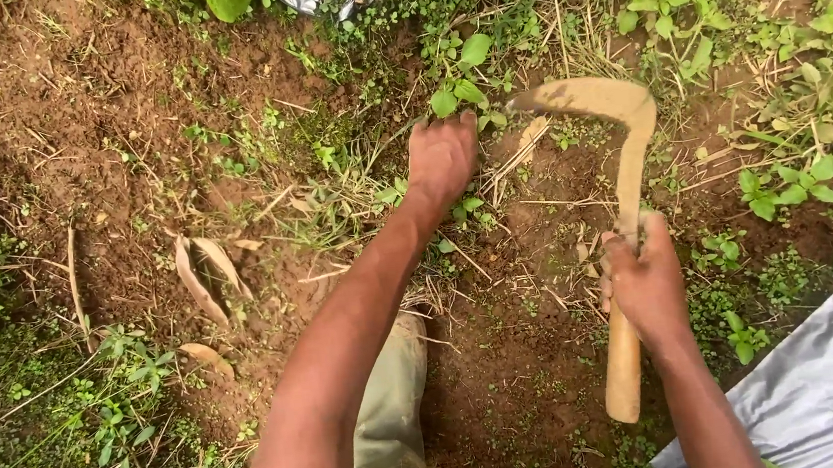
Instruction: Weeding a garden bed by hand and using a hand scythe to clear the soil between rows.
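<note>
While the right hand [644,279] is wrapping its grip tight around the wooden handle [624,371] of a sickle [620,146], the curved blade is rising above that grip and hooking over toward the left hand [442,156]. The handle's pale end is sticking out below the closed fingers, pointing back toward the person. The blade looks coated in brown dirt, and its tip is sitting just beside the left hand's knuckles.

The left hand is reaching forward, its grip pressed together on a clump of weeds [459,90] and dry grass stems at ground level; the fingertips are buried in the greenery, so I cannot tell exactly how much they are pinching. Bare brown soil [538,354] is lying between the two grips and under the sickle. Left of the left forearm, a dry curled leaf [207,277] is lying on the dirt. A knee in olive trousers [396,406] is showing beneath the left arm. Right of the right wrist, a grey plastic sheet [823,399] is covering the ground.
</note>
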